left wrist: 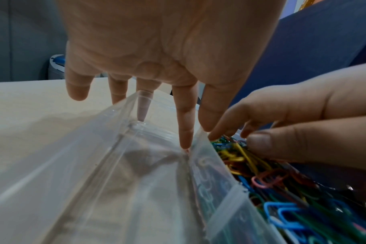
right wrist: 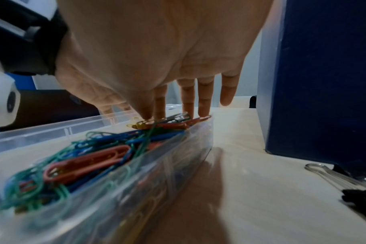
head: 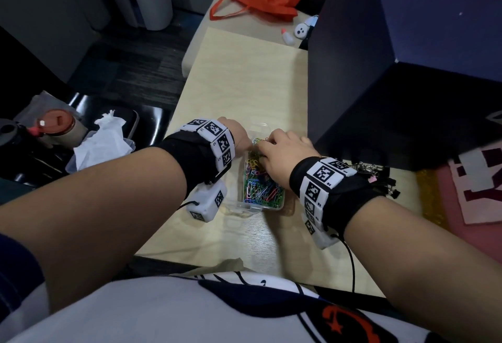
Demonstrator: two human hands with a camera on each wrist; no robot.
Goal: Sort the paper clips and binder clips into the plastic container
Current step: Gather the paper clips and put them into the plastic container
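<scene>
A clear plastic container [head: 267,208] stands open on the pale table, heaped with coloured paper clips [head: 260,182]. Its lid [left wrist: 83,165] lies flat to the left. My left hand [head: 239,136] is at the container's far left corner. Its straight fingers [left wrist: 186,125] point down and touch the wall [left wrist: 219,181] by the hinge. My right hand [head: 282,150] is over the far end, and its straight fingertips [right wrist: 186,102] press on the paper clips [right wrist: 83,161]. A pile of black binder clips [head: 380,179] lies on the table, right of my right wrist.
A tall dark blue box [head: 380,84] stands close to the right of the container. A red bag [head: 258,3] and a small white bottle [head: 289,37] are at the far end of the table [head: 244,84]. Tissue [head: 106,141] and a lidded cup [head: 57,125] sit off the table's left edge.
</scene>
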